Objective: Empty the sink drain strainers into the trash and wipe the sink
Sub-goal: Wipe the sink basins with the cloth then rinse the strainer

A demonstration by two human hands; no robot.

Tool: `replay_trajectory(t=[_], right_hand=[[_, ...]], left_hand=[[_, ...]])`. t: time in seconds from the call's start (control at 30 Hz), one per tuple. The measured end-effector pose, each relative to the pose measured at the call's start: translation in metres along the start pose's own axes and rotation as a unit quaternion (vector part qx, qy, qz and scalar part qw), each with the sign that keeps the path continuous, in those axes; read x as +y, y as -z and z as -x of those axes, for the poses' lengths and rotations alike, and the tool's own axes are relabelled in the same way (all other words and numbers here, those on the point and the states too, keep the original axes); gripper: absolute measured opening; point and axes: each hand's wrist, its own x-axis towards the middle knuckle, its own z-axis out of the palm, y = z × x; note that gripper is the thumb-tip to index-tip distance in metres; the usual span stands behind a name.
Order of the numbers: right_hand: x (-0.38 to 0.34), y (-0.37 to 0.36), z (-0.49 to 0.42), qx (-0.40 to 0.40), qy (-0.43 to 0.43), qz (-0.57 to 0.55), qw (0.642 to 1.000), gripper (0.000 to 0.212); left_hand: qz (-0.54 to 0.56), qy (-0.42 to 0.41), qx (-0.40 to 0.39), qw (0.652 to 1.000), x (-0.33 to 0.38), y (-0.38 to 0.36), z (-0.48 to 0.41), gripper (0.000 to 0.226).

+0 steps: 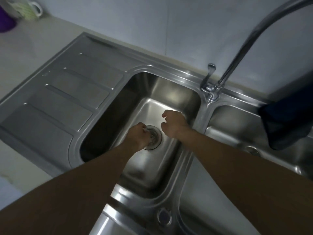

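Note:
A steel double sink [201, 106] fills the view. In the left basin, the round perforated drain strainer [155, 137] sits in the drain hole. My left hand [138, 137] reaches down over the strainer's left side, fingers curled onto it, hiding part of it. My right hand [172, 123] hovers just right of the drain with loosely curled fingers, holding nothing. The right basin's drain [252, 150] shows partly beside a dark cloth.
A curved faucet [237, 53] with a lever rises behind the divider. A dark blue cloth [286, 122] hangs over the right basin. The ribbed drainboard [67, 95] lies left. A mug [29, 10] and purple container [6, 19] stand far left on the counter.

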Motion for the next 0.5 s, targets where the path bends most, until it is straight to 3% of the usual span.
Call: replay_trajectory(t=[0.2, 0.4, 0.5], right_hand=[[0.018, 0.061, 0.046, 0.166, 0.048, -0.088, 0.981, 0.028], [0.080, 0.089, 0.104, 0.221, -0.001, -0.094, 0.971, 0.021], [0.123, 0.092, 0.136, 0.247, -0.052, -0.097, 0.963, 0.020]], left_hand=[[0.021, -0.059, 0.007, 0.998, 0.059, 0.001, 0.032, 0.036], [0.018, -0.180, 0.041, 0.983, 0.124, -0.019, 0.069, 0.024], [0.011, -0.233, 0.012, 0.972, 0.157, -0.044, 0.087, 0.019]])
